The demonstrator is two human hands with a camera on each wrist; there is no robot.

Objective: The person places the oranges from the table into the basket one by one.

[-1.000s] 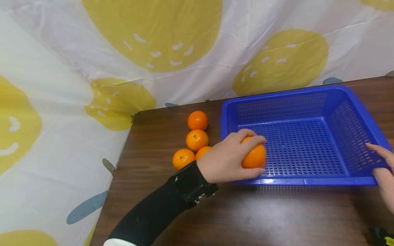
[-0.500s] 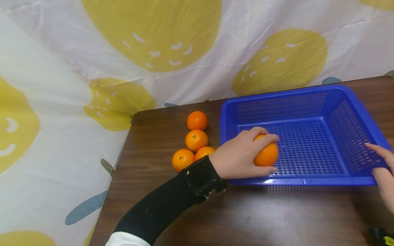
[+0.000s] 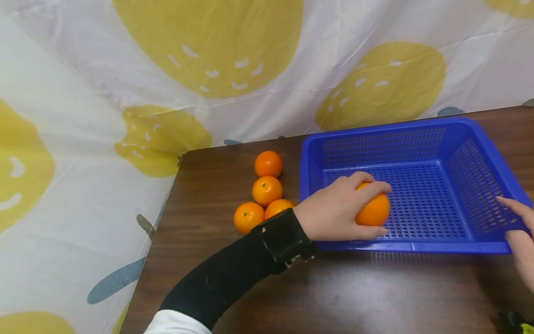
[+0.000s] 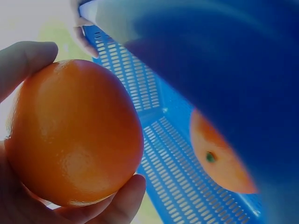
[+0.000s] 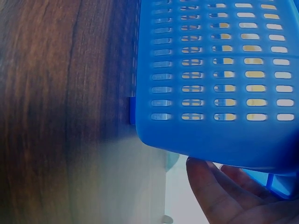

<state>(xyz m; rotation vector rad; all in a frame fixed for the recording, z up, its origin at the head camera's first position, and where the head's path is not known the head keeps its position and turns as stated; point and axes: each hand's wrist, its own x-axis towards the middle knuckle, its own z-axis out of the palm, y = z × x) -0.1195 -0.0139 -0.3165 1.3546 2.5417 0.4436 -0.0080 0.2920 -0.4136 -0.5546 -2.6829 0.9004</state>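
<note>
My left hand grips an orange over the front left part of the blue perforated plastic basket. In the left wrist view, fingers and thumb wrap the held orange, and a second orange with a green stem end shows against the basket, partly covered by a large blue surface. At the basket's front right corner, my right hand holds the rim. The right wrist view has that hand at the edge of the slotted wall.
Several oranges lie close together on the dark wooden table, left of the basket. Behind the table hangs a white cloth with yellow fruit prints. A black and yellow-green item pokes in at the lower right.
My left hand has carried the orange rightward, from near the basket's left side further over its inside. My right hand and the basket stay in place.
</note>
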